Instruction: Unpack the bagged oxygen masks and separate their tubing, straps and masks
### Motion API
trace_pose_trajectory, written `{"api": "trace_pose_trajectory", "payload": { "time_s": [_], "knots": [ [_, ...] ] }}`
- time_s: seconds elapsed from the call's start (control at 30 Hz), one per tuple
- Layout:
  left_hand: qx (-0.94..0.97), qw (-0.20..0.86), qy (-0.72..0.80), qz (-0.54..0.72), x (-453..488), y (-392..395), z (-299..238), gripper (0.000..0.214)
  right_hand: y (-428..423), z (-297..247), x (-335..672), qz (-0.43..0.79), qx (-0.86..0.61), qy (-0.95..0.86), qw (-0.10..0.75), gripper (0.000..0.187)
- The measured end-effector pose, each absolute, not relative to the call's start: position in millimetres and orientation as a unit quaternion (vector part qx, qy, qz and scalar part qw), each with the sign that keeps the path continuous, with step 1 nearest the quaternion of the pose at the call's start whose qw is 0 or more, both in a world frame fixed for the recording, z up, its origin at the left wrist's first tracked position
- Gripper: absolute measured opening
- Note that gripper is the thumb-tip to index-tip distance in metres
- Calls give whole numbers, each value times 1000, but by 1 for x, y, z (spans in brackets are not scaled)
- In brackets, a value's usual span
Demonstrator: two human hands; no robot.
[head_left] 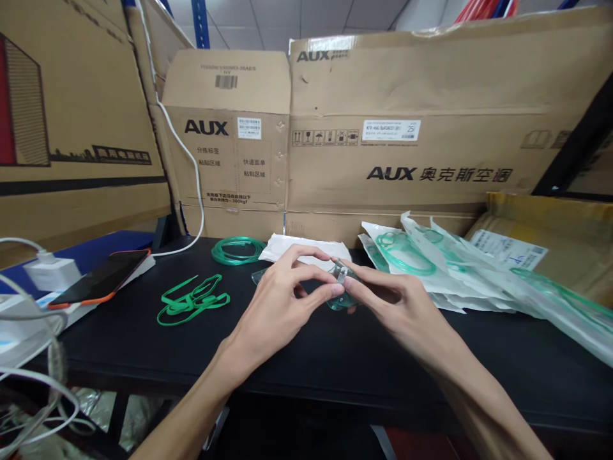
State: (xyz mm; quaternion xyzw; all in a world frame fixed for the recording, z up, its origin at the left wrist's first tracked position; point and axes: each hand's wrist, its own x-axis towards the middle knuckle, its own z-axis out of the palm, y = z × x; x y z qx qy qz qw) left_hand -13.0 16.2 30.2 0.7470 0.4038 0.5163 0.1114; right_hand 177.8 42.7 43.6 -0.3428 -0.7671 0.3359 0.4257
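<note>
With the held piece as the clock's centre, a phone (103, 278) in an orange case lies far out at nine o'clock. Nearer, also toward nine, is a loosely tangled green strap (194, 303) on the black table (191, 358); a coil of green tubing (238, 250) sits between nine and ten. The left hand (287, 284) comes in from between seven and eight, thumb and fingertips pinched on the piece. Just left of it shows a clear edge; I cannot tell whether it belongs to the same piece. A white packet (306, 250) lies between ten and eleven, partly behind that hand.

The green-tinted plastic piece (339, 303) is between the two hands, off the table, at their fingertips. It looks see-through and glossy, with a small silvery strip (341, 275) near its top; the fingers hide much of its outline. The right hand (400, 303) reaches in from between four and five, thumb and forefinger closed on it. Toward two to three lie white-and-clear pouches (407, 252) of green tubing.
</note>
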Motion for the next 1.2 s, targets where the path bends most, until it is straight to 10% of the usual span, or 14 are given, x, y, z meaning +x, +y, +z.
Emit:
{"api": "trace_pose_trajectory", "payload": {
  "time_s": [1.2],
  "knots": [
    [638,217,426,604,2,25,19,11,49,24,166,183,-339,-804,453,36]
  ]
}}
